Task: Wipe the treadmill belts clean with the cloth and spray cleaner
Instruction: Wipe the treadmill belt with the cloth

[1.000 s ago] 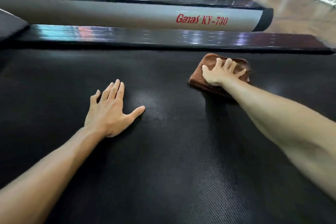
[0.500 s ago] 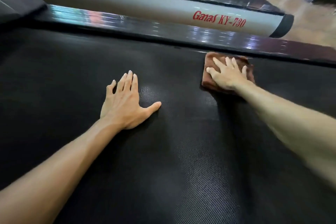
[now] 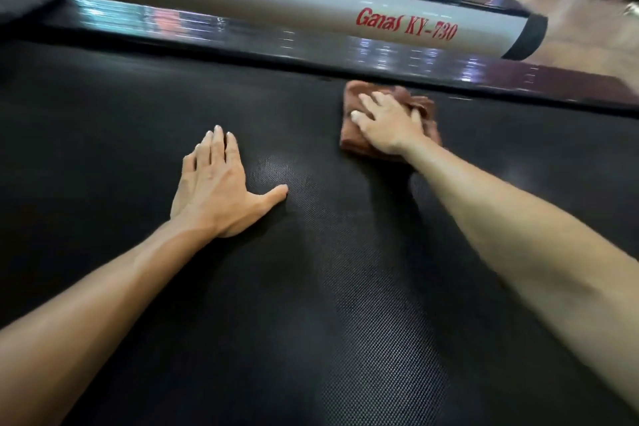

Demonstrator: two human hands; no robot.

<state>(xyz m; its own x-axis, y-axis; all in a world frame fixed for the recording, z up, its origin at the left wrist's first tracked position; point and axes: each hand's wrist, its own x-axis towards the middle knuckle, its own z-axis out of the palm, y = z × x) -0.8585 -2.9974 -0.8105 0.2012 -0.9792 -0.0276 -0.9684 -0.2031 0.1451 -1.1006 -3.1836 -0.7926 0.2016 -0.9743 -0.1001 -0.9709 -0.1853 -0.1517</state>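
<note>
A black textured treadmill belt [image 3: 311, 287] fills most of the view. A folded brown cloth [image 3: 352, 138] lies on the belt near its far edge. My right hand [image 3: 387, 124] presses flat on the cloth, with its fingers spread over it. My left hand [image 3: 214, 190] rests flat on the bare belt to the left of the cloth, fingers straight and thumb out. No spray cleaner is in view.
A glossy black side rail [image 3: 380, 55] borders the belt's far edge. Beyond it lies a grey frame tube [image 3: 242, 0] lettered in red, ending in a black cap [image 3: 529, 36]. Tan floor [image 3: 587, 21] and blurred equipment show at the upper right.
My right hand has drawn the cloth back from the far rail toward me, and the cloth has bunched. My left hand stays planted on the belt. The view has tilted.
</note>
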